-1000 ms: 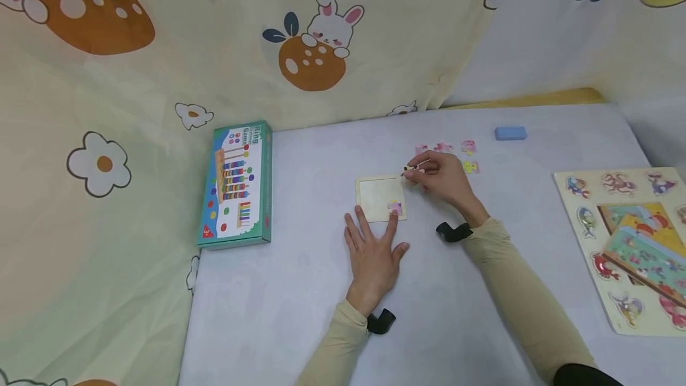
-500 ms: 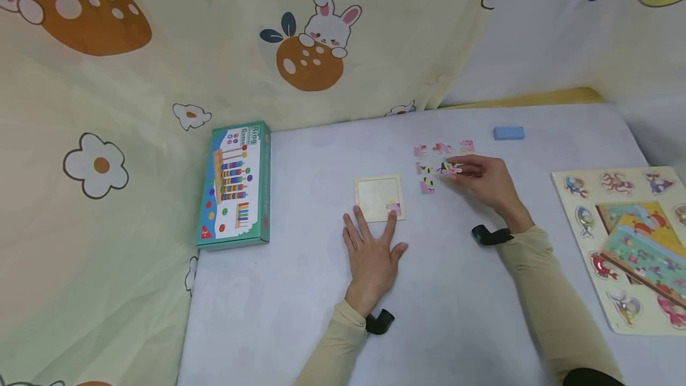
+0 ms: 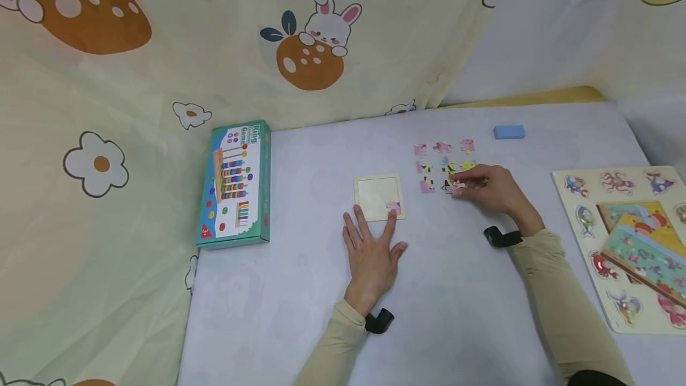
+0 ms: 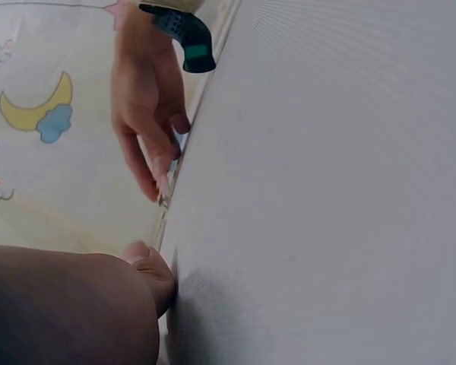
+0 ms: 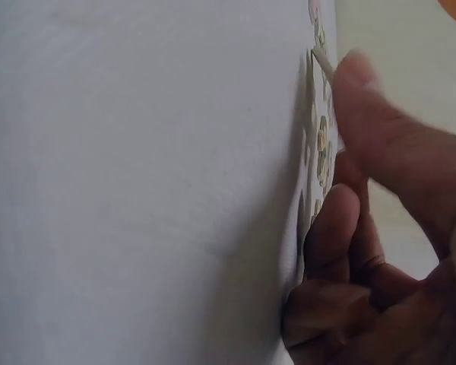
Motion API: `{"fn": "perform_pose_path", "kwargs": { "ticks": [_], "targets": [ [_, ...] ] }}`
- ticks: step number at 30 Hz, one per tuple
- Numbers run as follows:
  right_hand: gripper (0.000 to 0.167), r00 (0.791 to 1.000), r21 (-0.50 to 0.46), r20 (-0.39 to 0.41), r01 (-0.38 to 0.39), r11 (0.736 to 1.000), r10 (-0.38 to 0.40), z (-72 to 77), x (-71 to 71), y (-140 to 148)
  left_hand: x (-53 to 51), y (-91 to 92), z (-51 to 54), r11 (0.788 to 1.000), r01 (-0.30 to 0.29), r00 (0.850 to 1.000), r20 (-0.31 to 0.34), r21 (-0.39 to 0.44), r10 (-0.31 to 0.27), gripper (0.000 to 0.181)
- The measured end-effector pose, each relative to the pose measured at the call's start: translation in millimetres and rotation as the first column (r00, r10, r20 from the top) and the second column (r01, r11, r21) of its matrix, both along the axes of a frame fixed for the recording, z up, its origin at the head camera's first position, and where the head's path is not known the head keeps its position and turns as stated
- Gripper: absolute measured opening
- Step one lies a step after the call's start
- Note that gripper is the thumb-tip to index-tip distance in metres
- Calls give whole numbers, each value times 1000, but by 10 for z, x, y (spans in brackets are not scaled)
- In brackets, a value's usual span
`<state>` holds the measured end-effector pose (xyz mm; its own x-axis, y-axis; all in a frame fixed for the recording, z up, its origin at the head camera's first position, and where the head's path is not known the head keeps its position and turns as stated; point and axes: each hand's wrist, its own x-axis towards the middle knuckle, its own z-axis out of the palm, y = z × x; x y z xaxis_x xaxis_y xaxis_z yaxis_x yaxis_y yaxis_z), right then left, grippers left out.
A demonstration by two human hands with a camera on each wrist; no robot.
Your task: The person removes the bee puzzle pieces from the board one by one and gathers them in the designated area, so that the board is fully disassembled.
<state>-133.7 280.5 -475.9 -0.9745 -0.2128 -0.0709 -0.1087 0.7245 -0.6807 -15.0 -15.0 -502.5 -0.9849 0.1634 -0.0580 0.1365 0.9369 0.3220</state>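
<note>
My left hand (image 3: 372, 258) lies with fingers spread, its fingertips on the near edge of a small square puzzle board (image 3: 377, 179). One pink puzzle piece (image 3: 393, 204) sits in the board's near right corner, beside the index fingertip. To the right, my right hand (image 3: 495, 190) pinches a pink and black jigsaw piece (image 3: 452, 185) between thumb and fingers, low over the table at the near side of the loose pieces. The right wrist view shows this piece (image 5: 324, 65) edge-on at the thumb tip. Several loose puzzle pieces (image 3: 442, 148) lie in rough rows beyond the hand.
A blue block (image 3: 509, 132) lies at the back right. On the left stands a green ring game box (image 3: 236, 186). A large wooden puzzle board (image 3: 595, 308) with picture boards (image 3: 648, 261) on it occupies the right side. A patterned curtain (image 3: 214, 28) hangs behind the table.
My right hand has moved right from beside the small board to the loose pieces, then a little nearer, carrying the jigsaw piece. My left hand has stayed in place.
</note>
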Motion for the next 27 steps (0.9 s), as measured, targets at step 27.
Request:
{"fn": "perform_pose_path", "kwargs": {
  "ticks": [27],
  "targets": [
    [32,998,-62,-69,6,998,-10,94,-62,-194,-1,-24,3,999,-22,999,33,47,21,81]
  ]
}}
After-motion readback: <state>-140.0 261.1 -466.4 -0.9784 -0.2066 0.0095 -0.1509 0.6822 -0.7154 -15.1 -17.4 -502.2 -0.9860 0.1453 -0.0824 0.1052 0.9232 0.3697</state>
